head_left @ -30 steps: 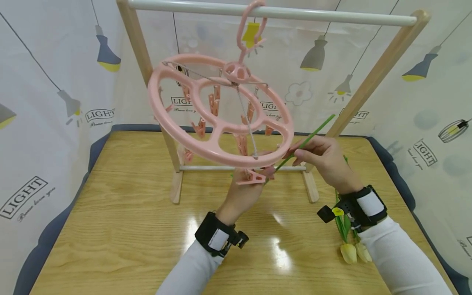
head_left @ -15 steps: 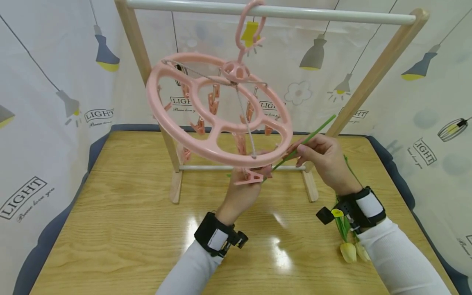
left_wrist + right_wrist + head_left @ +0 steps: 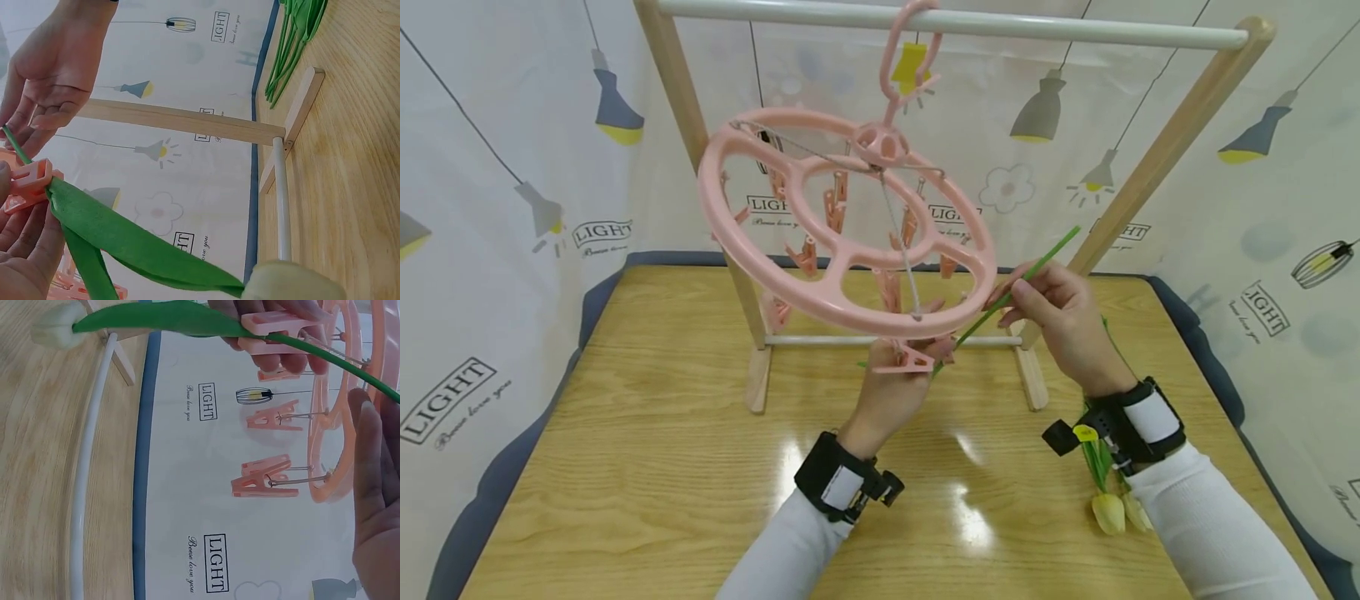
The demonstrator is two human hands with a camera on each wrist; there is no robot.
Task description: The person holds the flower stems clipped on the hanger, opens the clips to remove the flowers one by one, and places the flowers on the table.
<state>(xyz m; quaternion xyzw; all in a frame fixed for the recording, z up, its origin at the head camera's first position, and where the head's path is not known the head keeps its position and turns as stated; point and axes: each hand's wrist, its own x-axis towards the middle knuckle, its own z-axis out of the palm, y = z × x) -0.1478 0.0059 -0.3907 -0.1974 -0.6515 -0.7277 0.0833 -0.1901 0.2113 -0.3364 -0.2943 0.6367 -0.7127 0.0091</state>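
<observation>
A pink clothespin [image 3: 910, 360] hangs at the near rim of the round pink hanger [image 3: 820, 310]. My left hand [image 3: 891, 392] holds this clothespin from below, with the thumb against it in the left wrist view. A tulip's green stem [image 3: 1056, 252] passes through the clothespin and slants up to the right. My right hand [image 3: 1063, 329] pinches the stem between thumb and fingers, right of the hanger. The leaves [image 3: 144, 240] and pale flower head [image 3: 294, 284] stick out past the clothespin on the other side; the head view mostly hides them.
The hanger hooks over the white bar [image 3: 1037, 29] of a wooden stand [image 3: 1165, 158]. Several other pink clothespins [image 3: 265, 478] dangle under it. More pale yellow tulips [image 3: 1108, 512] lie on the wooden table [image 3: 662, 467], partly behind the right forearm.
My left hand and the clothespin have shifted slightly left. The right hand has moved a little to the right, still pinching the stem, whose upper end is slightly higher.
</observation>
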